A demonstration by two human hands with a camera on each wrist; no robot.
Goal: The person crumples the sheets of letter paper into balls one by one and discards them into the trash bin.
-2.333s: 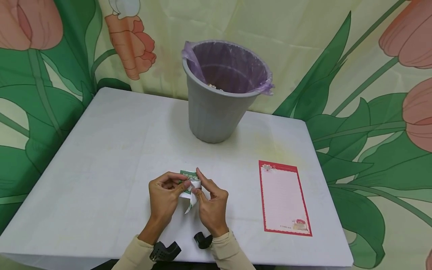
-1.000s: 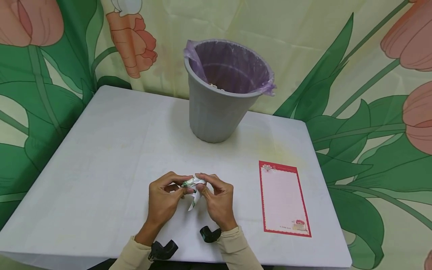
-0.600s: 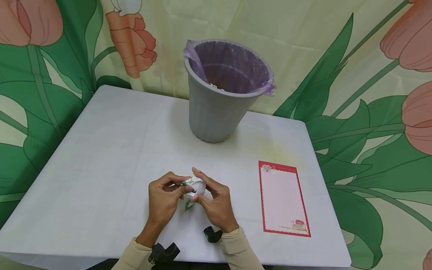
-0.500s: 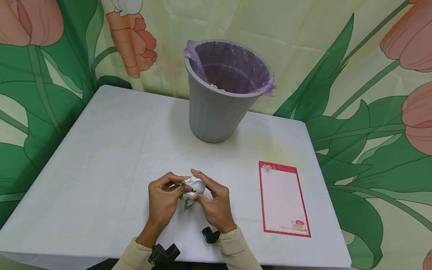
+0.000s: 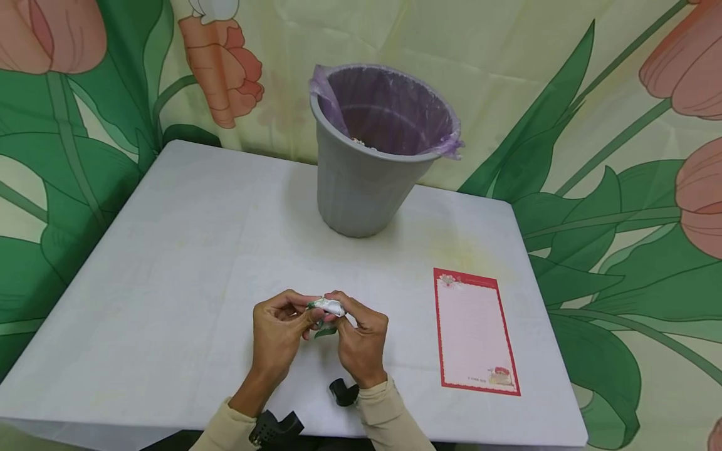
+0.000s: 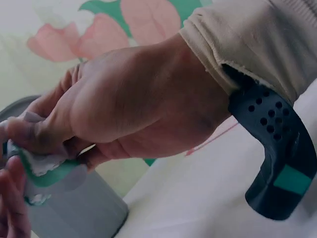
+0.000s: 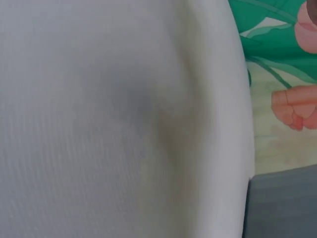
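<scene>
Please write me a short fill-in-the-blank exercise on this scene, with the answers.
1. The left hand and right hand hold a small paper coloured white and ____.
2. The bin on the table is coloured ____.
3. The bag lining the bin is coloured ____.
4. The red-bordered sheet lies nearest the person's ____ hand.
Missing words: green; grey; purple; right.

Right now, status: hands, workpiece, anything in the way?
Left hand and right hand both pinch green-and-white paper. Paper curled, held above white table. Grey bin beyond, red-bordered sheet to the right; neither touches the hands.
</scene>
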